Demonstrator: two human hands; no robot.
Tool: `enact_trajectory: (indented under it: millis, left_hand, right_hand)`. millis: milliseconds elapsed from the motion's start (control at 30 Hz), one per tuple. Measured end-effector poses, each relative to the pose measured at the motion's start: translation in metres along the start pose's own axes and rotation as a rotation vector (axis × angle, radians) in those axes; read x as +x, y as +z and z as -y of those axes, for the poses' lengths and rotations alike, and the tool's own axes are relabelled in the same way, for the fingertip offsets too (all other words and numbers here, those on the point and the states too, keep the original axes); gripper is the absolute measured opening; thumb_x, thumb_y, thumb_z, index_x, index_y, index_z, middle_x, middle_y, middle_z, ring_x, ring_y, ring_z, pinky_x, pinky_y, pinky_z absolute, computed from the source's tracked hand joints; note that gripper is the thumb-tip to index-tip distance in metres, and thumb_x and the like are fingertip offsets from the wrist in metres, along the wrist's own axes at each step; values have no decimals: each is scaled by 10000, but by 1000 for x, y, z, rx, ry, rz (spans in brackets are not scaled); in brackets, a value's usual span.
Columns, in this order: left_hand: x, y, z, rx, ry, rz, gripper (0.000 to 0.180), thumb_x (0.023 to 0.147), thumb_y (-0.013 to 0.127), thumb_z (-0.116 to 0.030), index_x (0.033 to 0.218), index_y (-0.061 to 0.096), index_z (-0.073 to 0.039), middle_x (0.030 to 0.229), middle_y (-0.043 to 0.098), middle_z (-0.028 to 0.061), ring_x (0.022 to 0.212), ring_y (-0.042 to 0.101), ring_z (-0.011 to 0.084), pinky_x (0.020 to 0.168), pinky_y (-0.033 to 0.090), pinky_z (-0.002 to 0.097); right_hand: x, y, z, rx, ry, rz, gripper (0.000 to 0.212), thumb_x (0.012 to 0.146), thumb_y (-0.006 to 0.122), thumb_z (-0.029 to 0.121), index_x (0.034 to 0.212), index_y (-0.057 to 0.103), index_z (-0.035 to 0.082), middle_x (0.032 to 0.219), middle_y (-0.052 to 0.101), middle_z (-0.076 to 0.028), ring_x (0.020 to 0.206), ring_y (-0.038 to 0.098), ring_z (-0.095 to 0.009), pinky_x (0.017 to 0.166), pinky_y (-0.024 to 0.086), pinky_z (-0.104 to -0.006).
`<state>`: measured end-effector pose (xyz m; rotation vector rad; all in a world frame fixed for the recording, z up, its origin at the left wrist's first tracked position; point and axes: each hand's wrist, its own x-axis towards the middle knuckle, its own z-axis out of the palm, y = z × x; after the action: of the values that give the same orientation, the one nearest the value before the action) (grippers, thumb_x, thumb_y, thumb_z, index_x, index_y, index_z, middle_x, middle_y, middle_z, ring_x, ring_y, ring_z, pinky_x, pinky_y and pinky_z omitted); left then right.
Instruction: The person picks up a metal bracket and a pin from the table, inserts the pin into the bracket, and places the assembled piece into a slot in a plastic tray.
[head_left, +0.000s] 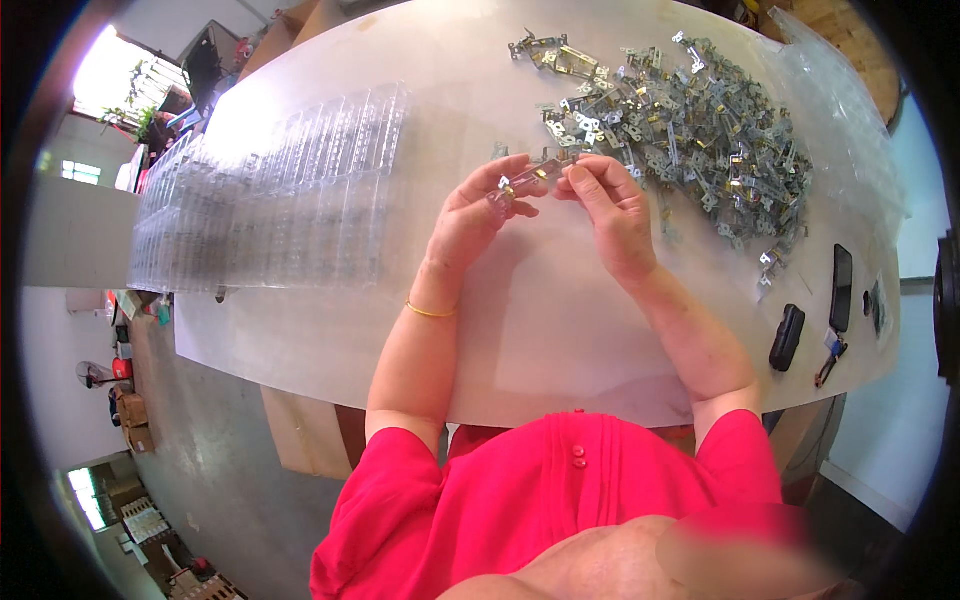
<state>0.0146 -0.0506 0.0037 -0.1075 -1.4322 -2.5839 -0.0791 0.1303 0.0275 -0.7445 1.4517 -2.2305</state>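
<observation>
Between my two hands is a small metal bracket (538,176), silvery with brass-coloured bits, held slantwise above the white table. My left hand (474,212) has its fingers curled round the lower left end. At the upper right end, the thumb and fingers of my right hand (614,212) pinch together on it. My fingers hide part of the bracket. Just beyond and to the right of my hands spreads a large heap of similar metal brackets (700,130), tangled together on the table.
Clear plastic trays with rows of compartments (280,190) cover the table's left side. Clear plastic sheeting (840,120) lies along the far right edge. Near the right edge are a black case (787,338), a dark phone (842,288) and keys (830,360). A cardboard box (305,432) stands below the table.
</observation>
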Motion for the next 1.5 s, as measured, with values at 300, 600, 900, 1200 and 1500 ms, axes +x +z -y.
enact_trajectory:
  millis: [300,600,900,1200,1500]
  left_hand:
    - [-1,4,7,21,79,-58,400,1060,503,-216,1419,516,-40,1420,560,143,1321,529,275,1048,469,431]
    - [-3,1,3,13,-60,-176,255,1051,533,-258,1029,629,-23,887,673,81,822,669,201,771,527,333]
    - [-4,12,3,232,-167,-225,285,1046,552,-298,925,626,-52,750,574,13,607,499,103,536,399,239]
    - [-5,16,-2,310,-177,-234,279,1045,556,-297,913,627,-62,737,561,-2,600,469,74,515,363,211]
    - [-4,20,-5,544,-251,-187,285,1000,628,-328,919,643,-55,751,602,-12,644,493,44,557,386,207]
  right_hand:
    - [-3,6,-6,221,279,-21,118,1013,613,154,1011,637,38,959,670,-42,895,656,-119,879,573,-315]
    - [-11,14,-2,-342,75,0,128,1006,632,173,965,626,51,757,565,38,654,494,-32,551,396,-213]
    - [-12,13,1,-380,66,47,128,1005,636,177,983,648,52,711,517,58,645,436,-28,561,383,-220]
    - [-12,13,1,-462,47,27,133,980,665,173,964,659,42,701,559,38,630,445,-38,561,405,-238]
    - [-12,13,6,-442,56,35,192,985,646,160,1128,593,42,735,641,-30,646,526,-54,579,448,-256]
